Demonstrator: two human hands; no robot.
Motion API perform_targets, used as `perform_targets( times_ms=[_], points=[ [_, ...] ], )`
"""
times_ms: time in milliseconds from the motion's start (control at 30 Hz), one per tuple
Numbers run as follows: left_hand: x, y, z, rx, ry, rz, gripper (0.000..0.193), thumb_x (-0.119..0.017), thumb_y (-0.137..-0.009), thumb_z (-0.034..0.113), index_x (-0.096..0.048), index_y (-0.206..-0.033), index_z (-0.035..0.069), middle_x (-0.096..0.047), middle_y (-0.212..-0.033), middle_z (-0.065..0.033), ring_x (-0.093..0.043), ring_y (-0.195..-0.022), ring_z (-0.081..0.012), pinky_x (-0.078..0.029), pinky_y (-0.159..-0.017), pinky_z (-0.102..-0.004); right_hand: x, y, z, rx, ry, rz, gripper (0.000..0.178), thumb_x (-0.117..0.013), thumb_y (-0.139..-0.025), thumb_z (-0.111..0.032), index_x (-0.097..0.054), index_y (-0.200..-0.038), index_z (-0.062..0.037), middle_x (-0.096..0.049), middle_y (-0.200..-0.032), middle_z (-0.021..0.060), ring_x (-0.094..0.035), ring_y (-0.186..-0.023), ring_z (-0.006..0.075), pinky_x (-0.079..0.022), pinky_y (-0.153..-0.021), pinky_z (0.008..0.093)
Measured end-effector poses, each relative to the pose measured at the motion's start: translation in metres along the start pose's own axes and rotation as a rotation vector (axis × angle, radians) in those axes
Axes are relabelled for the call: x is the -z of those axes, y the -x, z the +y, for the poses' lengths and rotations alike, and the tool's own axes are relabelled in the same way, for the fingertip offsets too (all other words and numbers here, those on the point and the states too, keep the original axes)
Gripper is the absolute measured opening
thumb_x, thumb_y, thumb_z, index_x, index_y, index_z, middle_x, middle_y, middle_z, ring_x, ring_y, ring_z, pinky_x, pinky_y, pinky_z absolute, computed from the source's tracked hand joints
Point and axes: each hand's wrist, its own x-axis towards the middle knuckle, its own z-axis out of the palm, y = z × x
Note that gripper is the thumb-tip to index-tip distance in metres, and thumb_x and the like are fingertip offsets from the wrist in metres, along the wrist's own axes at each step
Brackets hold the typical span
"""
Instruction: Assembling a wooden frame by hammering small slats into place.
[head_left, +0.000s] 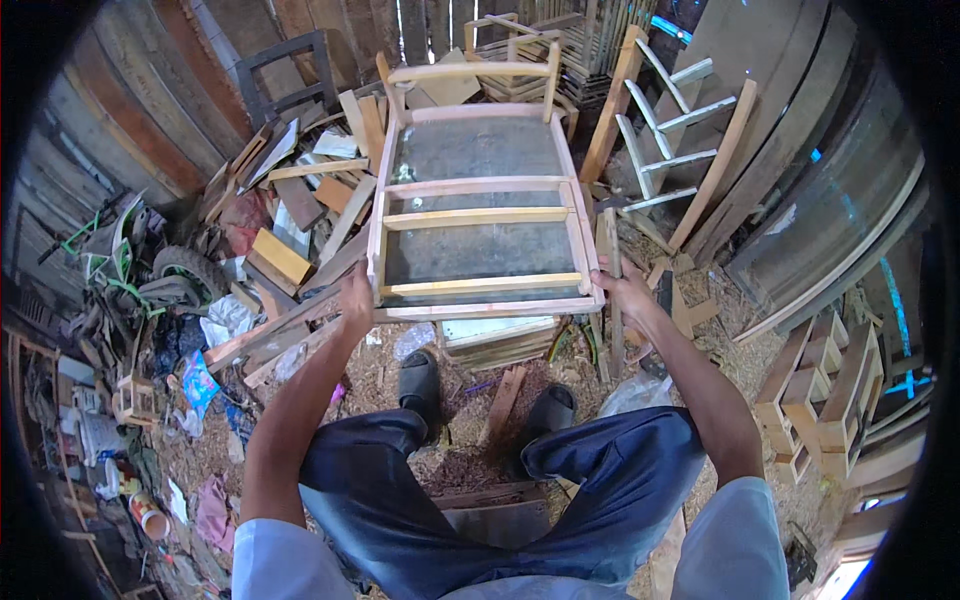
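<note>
A pale wooden frame (482,186) with several crossbars lies in front of me over a dusty dark grey board (475,150). Two short posts joined by a curved rail (475,71) rise at its far end. My left hand (356,300) is closed at the frame's near left corner, its fingers partly hidden behind the side rail. At the near right corner my right hand (625,290) grips the frame, thumb side toward the rail. Beneath the near edge, a stack of flat boards (500,340) shows in part.
Scrap wood (325,190) is heaped on the left, near a small wheel (188,270). White-slatted wooden pieces (665,130) lean at the back right. A slatted wooden assembly (822,385) stands on the right. Wood shavings and a loose wood piece (506,398) lie between my feet.
</note>
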Motion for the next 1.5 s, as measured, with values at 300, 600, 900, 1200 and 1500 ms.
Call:
perform_targets(
  times_ms=[300, 600, 900, 1200, 1500],
  points=[
    [0.006, 0.013, 0.022, 0.008, -0.390, -0.102, 0.065, -0.053, -0.084, 0.052, -0.059, -0.109, -0.008, -0.062, -0.101, -0.0282, -0.059, -0.098, -0.0398, -0.044, -0.085, -0.0419, -0.015, -0.003, -0.016, -0.049, 0.110, 0.031, 0.036, -0.063, -0.084, -0.011, -0.051, -0.118, -0.0046, -0.061, -0.105, 0.0127, -0.059, -0.094, 0.0264, -0.044, -0.086, 0.0410],
    [-0.003, 0.022, 0.068, -0.498, -0.946, -0.128, 0.049, -0.072, -0.073, 0.029, -0.056, -0.109, -0.001, -0.055, -0.116, -0.0210, -0.059, -0.098, -0.0383, -0.050, -0.080, -0.0444, -0.029, -0.010, -0.028, 0.354, 0.932, 0.357, 0.038, -0.064, -0.079, -0.019, -0.056, -0.112, -0.0025, -0.060, -0.102, 0.0266, -0.057, -0.099, 0.0416, -0.044, -0.086, 0.0455],
    [-0.006, 0.017, 0.067, -0.538, -1.153, -0.199, 0.036, -0.058, -0.082, 0.031, -0.060, -0.099, -0.001, -0.064, -0.085, -0.0258, -0.065, -0.078, -0.0381, -0.052, -0.070, -0.0460, -0.050, 0.000, -0.042, 0.323, 1.096, 0.380, 0.059, -0.076, -0.069, -0.031, -0.054, -0.114, -0.0002, -0.057, -0.109, 0.0228, -0.058, -0.101, 0.0392, -0.048, -0.084, 0.0460],
    [0.000, 0.031, 0.067, -0.719, -0.763, -0.034, 0.029, -0.056, -0.084, 0.025, -0.055, -0.092, -0.002, -0.062, -0.072, -0.0238, -0.060, -0.068, -0.0443, -0.050, -0.064, -0.0483, -0.047, -0.001, -0.034, 0.401, 1.133, 0.325, 0.045, -0.068, -0.073, -0.020, -0.055, -0.110, 0.0024, -0.057, -0.108, 0.0233, -0.060, -0.092, 0.0407, -0.049, -0.081, 0.0465],
    [0.018, 0.002, 0.055, -0.231, -0.226, -0.461, 0.045, -0.066, -0.075, 0.008, -0.052, -0.118, 0.002, -0.061, -0.094, -0.0106, -0.058, -0.086, -0.0215, -0.045, -0.077, -0.0346, -0.025, 0.003, -0.022, 0.489, 0.625, 0.096, 0.048, -0.072, -0.075, -0.016, -0.055, -0.116, 0.0019, -0.062, -0.101, 0.0177, -0.060, -0.093, 0.0295, -0.044, -0.087, 0.0346]
  ],
)
